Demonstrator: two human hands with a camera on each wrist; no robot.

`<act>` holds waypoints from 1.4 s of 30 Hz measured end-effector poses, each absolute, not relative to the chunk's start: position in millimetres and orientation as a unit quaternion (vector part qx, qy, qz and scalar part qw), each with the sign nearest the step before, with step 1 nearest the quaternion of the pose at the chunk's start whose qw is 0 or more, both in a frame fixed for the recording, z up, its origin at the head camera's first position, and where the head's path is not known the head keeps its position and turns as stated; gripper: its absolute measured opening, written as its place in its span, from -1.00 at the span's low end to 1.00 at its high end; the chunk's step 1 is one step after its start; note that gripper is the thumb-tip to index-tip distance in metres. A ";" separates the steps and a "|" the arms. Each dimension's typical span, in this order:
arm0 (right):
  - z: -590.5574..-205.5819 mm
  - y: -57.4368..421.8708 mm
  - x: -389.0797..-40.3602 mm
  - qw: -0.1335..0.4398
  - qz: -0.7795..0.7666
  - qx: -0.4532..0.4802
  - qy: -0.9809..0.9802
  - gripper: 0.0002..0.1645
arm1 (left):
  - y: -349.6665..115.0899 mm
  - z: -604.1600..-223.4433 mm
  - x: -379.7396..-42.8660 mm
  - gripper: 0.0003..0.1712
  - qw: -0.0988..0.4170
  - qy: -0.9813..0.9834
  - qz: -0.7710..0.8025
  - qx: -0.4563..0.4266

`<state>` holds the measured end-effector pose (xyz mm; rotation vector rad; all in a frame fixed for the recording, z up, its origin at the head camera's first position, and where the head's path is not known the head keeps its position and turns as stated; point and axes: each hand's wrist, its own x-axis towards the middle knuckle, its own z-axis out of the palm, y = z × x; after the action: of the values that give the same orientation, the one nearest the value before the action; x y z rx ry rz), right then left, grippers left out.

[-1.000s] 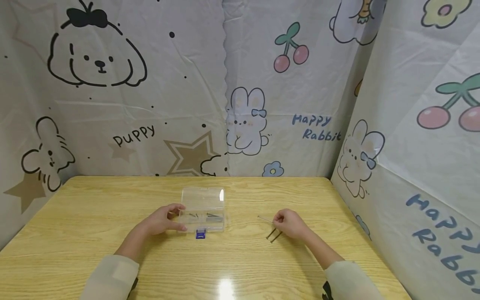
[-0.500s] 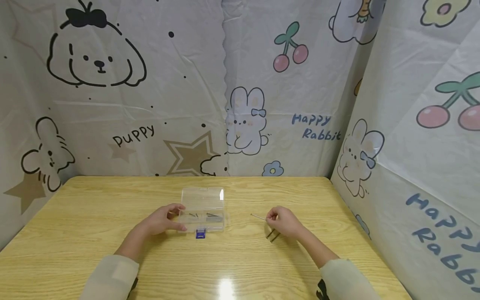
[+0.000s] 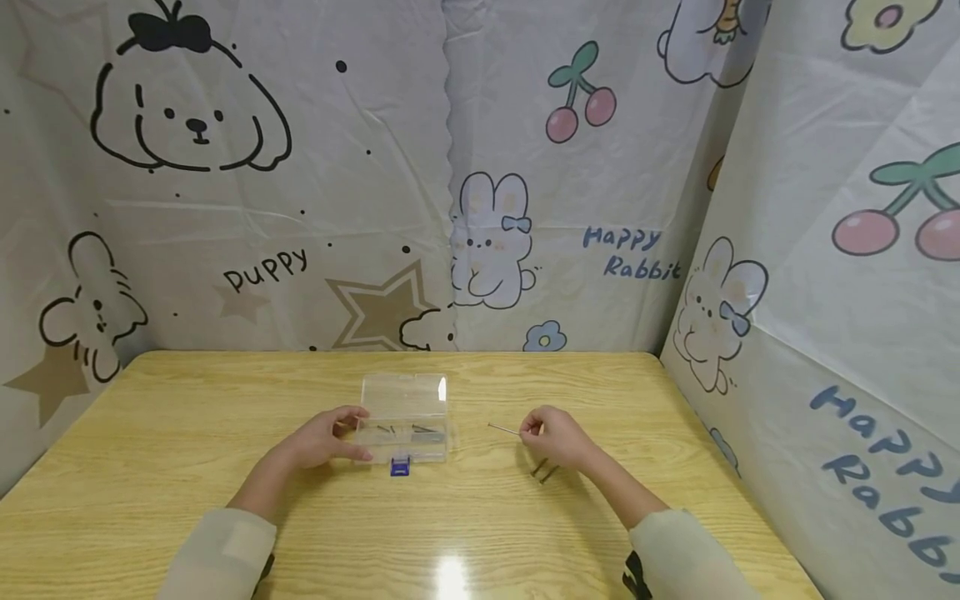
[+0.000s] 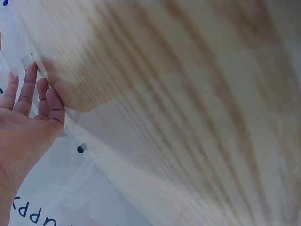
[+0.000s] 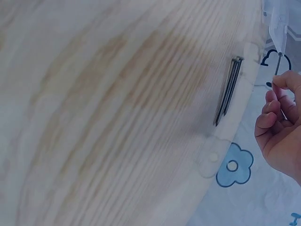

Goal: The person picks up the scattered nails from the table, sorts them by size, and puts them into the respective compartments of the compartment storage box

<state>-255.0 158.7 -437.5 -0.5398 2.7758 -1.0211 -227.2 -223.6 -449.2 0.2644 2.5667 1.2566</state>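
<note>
A clear plastic box (image 3: 403, 397) with a blue latch (image 3: 400, 467) stands on the table with its lid raised. Several small nails (image 3: 424, 429) lie inside its compartments. My left hand (image 3: 321, 438) grips the box's left end, thumb at the front and fingers at the back. Between thumb and fingertips, my right hand (image 3: 558, 437) pinches a long nail (image 3: 501, 427), whose head points left at the box across a short gap. Under that hand, two more long nails (image 5: 228, 92) lie side by side on the table, partly hidden in the head view.
The pale wood table (image 3: 450, 525) runs back to a printed cloth (image 3: 375, 208) hung behind it. Another stretch of cloth (image 3: 840, 333) borders the right side.
My right hand has moved left toward the box, carrying the pinched nail away from the two on the table. My left hand has stayed on the box.
</note>
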 end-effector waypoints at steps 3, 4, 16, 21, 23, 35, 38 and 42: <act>-437.0 152.7 -256.1 0.069 -0.336 -0.189 0.920 -0.91 | -223.7 -449.5 -227.6 -0.18 0.135 0.886 0.434 0.092; -436.9 150.6 -256.4 0.068 -0.336 -0.193 0.919 -0.91 | -223.7 -449.5 -227.6 -0.18 0.135 0.886 0.434 0.091; -433.7 133.4 -255.9 0.076 -0.333 -0.223 0.913 -0.90 | -222.4 -449.7 -227.5 -0.19 0.133 0.887 0.434 0.088; -430.5 125.7 -255.4 0.077 -0.327 -0.225 0.914 -0.91 | -222.6 -449.4 -227.8 -0.20 0.134 0.885 0.436 0.092; -429.8 122.3 -255.5 0.074 -0.324 -0.232 0.914 -0.91 | -222.7 -449.3 -228.0 -0.21 0.135 0.884 0.437 0.093; -430.7 100.5 -257.0 0.074 -0.301 -0.276 0.910 -0.90 | -224.4 -451.8 -228.4 -0.20 0.134 0.886 0.434 0.096; -431.4 95.3 -257.0 0.074 -0.296 -0.282 0.910 -0.90 | -224.6 -452.1 -228.5 -0.20 0.133 0.887 0.432 0.093; -432.4 88.6 -256.8 0.076 -0.293 -0.289 0.908 -0.90 | -224.7 -452.2 -228.7 -0.20 0.132 0.888 0.431 0.091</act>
<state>-256.8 88.6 -432.4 -0.8651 2.7224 -0.8798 -228.7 -224.7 -452.2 0.2636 2.5770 1.2509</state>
